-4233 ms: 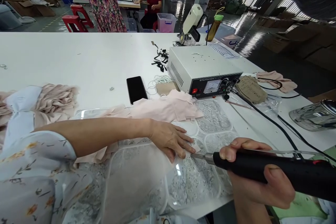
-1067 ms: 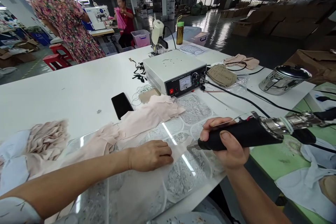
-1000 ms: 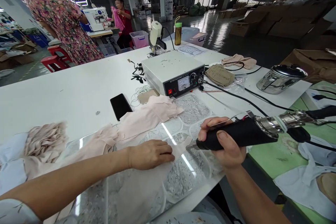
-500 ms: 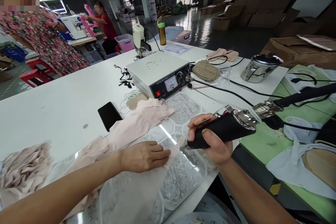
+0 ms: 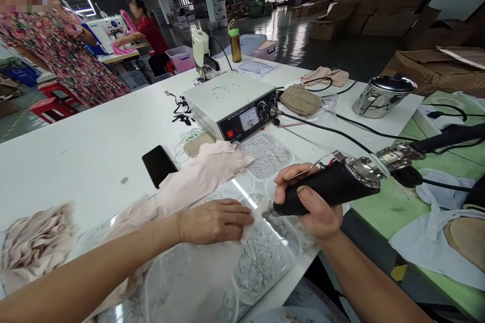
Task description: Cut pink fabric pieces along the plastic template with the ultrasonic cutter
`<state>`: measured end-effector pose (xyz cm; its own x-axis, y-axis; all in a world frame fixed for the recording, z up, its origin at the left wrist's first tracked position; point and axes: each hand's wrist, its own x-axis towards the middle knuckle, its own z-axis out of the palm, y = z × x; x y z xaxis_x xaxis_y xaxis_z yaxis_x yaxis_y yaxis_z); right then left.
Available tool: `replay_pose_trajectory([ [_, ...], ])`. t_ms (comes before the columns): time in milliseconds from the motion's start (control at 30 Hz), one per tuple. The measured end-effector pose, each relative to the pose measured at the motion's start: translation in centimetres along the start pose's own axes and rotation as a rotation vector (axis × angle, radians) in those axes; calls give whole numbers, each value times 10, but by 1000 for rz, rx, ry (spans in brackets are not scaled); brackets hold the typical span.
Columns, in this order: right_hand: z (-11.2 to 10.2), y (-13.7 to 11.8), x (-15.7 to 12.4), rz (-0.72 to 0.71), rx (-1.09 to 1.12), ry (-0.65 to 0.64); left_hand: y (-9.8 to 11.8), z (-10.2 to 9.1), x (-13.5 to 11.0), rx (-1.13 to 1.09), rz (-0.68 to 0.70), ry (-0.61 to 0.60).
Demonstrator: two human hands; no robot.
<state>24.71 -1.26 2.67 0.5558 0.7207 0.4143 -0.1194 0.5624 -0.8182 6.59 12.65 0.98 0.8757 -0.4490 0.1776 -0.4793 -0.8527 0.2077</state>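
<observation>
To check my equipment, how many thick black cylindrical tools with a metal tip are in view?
1: the black cylindrical tool, held in the right hand. Its metal tip is close to the thin pale pink fabric under the left hand.

A white table (image 5: 102, 146) carries a clear, speckled plastic sheet (image 5: 259, 265) beneath the left fingers (image 5: 237, 218); beyond them, a black rectangular phone (image 5: 159, 166) and a boxy white metal unit (image 5: 229, 98); well to their right, a silvery lidded pot (image 5: 382, 98).

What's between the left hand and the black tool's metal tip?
The head view shows the narrow end of the pale fabric between the left hand and metal tip; whether the tip touches it is unclear.
</observation>
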Motion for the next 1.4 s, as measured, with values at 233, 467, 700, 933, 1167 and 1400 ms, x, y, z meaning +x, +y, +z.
replay_pose_trajectory([
  [233,1,-2,2,15,-2,-18,1,7,4,-104,-114,45],
  [467,2,-2,3,-12,-17,-1,-3,7,2,-61,-69,8],
  [700,1,-1,3,-9,-9,-4,-5,4,6,-98,-94,4],
  [933,1,-2,3,8,7,-14,-9,8,3,-113,-74,13],
  [1167,2,-1,5,9,3,4,-10,10,0,-32,58,100],
  [1400,1,1,3,17,23,25,-11,7,3,-13,80,69],
])
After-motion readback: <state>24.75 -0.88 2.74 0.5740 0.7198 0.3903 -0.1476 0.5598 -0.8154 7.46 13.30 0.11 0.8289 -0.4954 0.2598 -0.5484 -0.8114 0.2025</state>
